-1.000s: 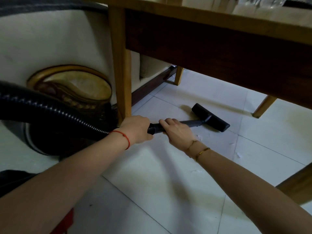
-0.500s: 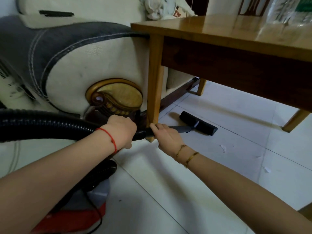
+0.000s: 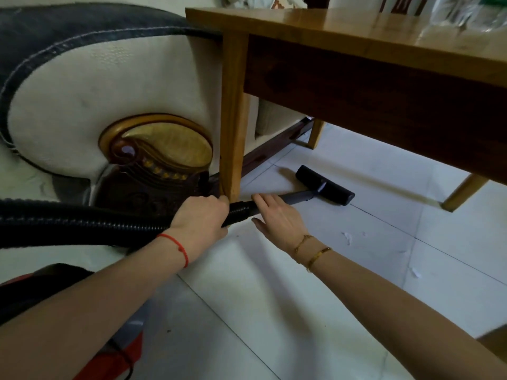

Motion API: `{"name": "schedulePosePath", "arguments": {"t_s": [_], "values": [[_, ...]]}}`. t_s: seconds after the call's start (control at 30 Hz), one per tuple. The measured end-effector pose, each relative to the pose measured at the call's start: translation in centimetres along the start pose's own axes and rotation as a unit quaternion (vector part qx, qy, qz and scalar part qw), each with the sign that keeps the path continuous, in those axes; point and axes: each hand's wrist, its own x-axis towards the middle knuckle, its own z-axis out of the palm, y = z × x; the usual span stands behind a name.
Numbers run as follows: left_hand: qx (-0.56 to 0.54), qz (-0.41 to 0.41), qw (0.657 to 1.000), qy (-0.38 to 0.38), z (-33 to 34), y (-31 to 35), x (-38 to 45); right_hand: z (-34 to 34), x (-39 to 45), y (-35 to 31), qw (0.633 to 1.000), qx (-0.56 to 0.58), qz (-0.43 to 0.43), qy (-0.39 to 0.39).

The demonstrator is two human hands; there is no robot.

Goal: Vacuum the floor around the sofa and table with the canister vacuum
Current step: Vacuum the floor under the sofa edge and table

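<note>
Head view: we reach low under the table (image 3: 343,31) — left hand (image 3: 199,222) wrapped around the hose (image 3: 82,223), right hand (image 3: 277,215) half-open over the wand (image 3: 290,200) — steering the nozzle (image 3: 325,185), flat on tile beside the sofa (image 3: 96,86), likely toward nearby scraps (image 3: 347,237).

Open tile floor (image 3: 315,270) under the table (image 3: 356,31), room for the nozzle (image 3: 325,185). Near table leg (image 3: 231,119) stands tight against the sofa (image 3: 109,86), crowding the left hand (image 3: 201,219); far legs well apart.
</note>
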Motion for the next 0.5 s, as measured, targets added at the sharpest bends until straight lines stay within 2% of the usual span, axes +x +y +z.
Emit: {"name": "schedulePosePath", "arguments": {"t_s": [0.27,0.5], "values": [[-0.062,0.028,0.996,0.053,2.5,4.9,6.6,1.2,0.2,6.6,0.997,-0.029,0.066,-0.013],[-0.120,0.047,0.989,0.070,3.8,9.6,11.9,1.1,-0.3,12.5,0.993,-0.048,0.098,-0.038]]}}
